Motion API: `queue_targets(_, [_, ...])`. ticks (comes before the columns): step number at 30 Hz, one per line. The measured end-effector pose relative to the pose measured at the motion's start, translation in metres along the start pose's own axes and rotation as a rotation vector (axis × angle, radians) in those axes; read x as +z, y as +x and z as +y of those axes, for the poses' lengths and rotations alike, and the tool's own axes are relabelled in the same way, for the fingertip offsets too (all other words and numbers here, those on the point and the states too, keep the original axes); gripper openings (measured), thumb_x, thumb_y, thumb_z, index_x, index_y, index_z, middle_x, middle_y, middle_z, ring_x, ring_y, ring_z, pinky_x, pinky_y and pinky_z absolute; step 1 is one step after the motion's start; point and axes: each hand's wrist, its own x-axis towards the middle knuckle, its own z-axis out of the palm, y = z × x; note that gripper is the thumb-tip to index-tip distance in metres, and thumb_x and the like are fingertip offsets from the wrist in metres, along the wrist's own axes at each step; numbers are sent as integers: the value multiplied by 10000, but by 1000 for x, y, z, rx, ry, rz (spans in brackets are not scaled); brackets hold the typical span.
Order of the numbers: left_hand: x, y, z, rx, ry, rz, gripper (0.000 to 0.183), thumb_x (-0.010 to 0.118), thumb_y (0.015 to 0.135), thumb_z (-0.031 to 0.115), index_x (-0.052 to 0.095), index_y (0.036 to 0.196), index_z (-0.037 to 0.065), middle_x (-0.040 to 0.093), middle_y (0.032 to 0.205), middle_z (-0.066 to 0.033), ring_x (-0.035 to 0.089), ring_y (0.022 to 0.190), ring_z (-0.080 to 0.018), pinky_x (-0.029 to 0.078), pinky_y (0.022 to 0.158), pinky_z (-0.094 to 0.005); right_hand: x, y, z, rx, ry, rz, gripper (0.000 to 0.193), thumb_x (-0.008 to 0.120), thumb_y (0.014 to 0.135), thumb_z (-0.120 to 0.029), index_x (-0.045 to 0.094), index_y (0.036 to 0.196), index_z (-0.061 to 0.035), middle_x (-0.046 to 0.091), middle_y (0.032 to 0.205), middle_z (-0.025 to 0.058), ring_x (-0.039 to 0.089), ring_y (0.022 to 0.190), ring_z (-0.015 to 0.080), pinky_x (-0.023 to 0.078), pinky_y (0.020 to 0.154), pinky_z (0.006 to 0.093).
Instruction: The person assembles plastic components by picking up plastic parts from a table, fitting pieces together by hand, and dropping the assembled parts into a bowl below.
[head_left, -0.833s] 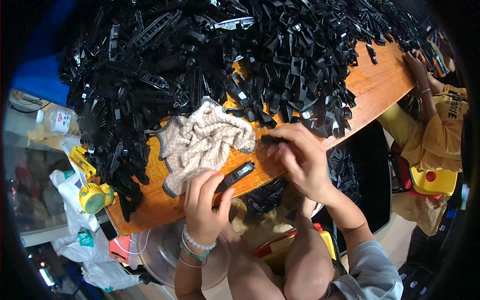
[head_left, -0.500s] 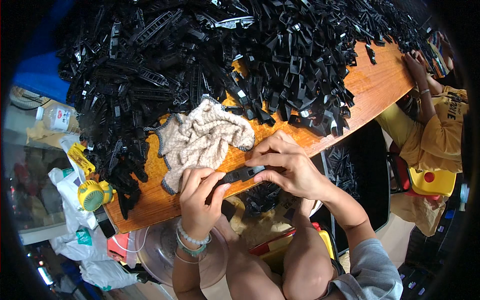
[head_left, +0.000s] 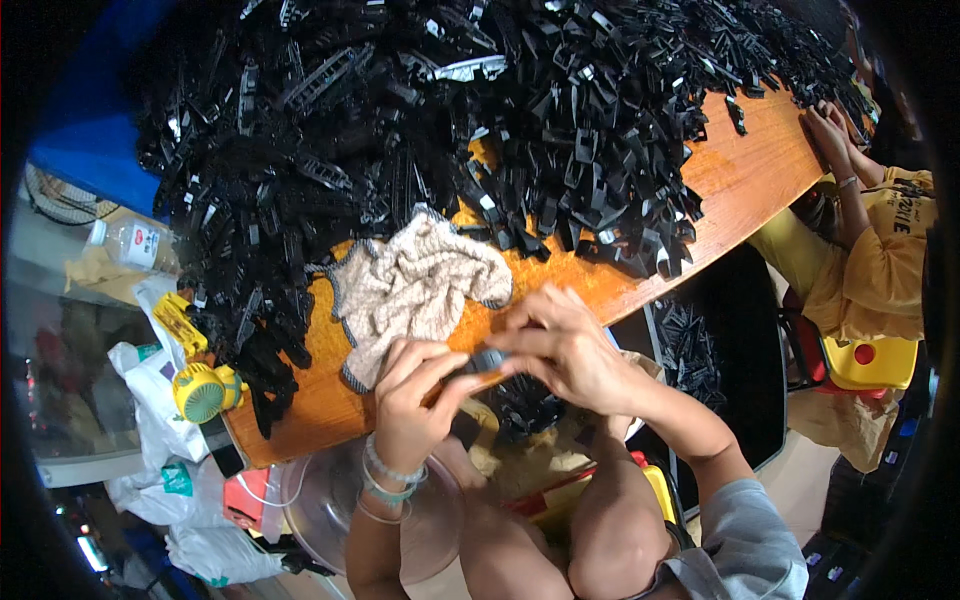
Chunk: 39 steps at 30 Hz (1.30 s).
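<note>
Black part point(head_left: 489, 360) sits between your two hands at the centre of the frame, just over the near edge of the table point(head_left: 765, 145). Your left hand point(head_left: 418, 388) pinches its left end between thumb and fingers; your right hand point(head_left: 568, 350) grips its right end, and blur softens those fingertips. Your hands are near each other, with the short visible stretch of the part bridging them. Bracelets point(head_left: 390, 482) ring your left wrist.

Just above your left hand, a crumpled beige cloth point(head_left: 420, 285) with a dark edge lies on the table. Beyond it, a big pile point(head_left: 340, 140) of black parts fills the upper part of the frame. At the left you have a yellow fan point(head_left: 203, 393), with a clear bottle point(head_left: 137, 245) above it and white bags point(head_left: 215, 545) below. A clear basin point(head_left: 318, 520) stands at lower centre-left, beneath your left forearm. Right of centre, a black bin point(head_left: 755, 385) holds more black parts. Toward the right edge, you see a co-worker point(head_left: 885, 270) in yellow beside a yellow stool point(head_left: 890, 365).
</note>
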Motion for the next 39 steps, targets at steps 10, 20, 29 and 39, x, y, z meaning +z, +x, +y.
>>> queue_targets(10, [-2,104,-13,90,220,220,258,682,806,-23,653,1062,-3,576,945,-137,591,874,-295,502,773,-373,-15,61,22,-6,-537,251,156,733,777,-163,671,870,-55,568,907,64,517,887,245,384,771,377])
queue_targets(20, [-21,121,18,375,276,167,323,641,756,-66,627,1078,-41,617,1013,-161,580,874,-333,489,789,-418,-18,40,25,-15,-21,584,188,675,822,13,650,1007,-14,647,974,132,624,838,282,484,724,343])
queue_targets(29, [2,47,26,175,236,-370,454,687,733,-25,589,1176,-46,578,1068,-140,562,964,-314,458,860,-413,-10,3,-5,515,729,314,222,496,1033,-136,613,1193,-37,572,770,2,532,661,48,438,583,205])
queue_targets(39, [2,16,6,-47,141,-63,264,747,698,3,677,952,4,565,941,-87,543,877,-282,454,774,-379,-19,-14,-1,164,131,-9,333,755,811,-148,707,1116,-22,618,925,79,570,887,247,452,794,353])
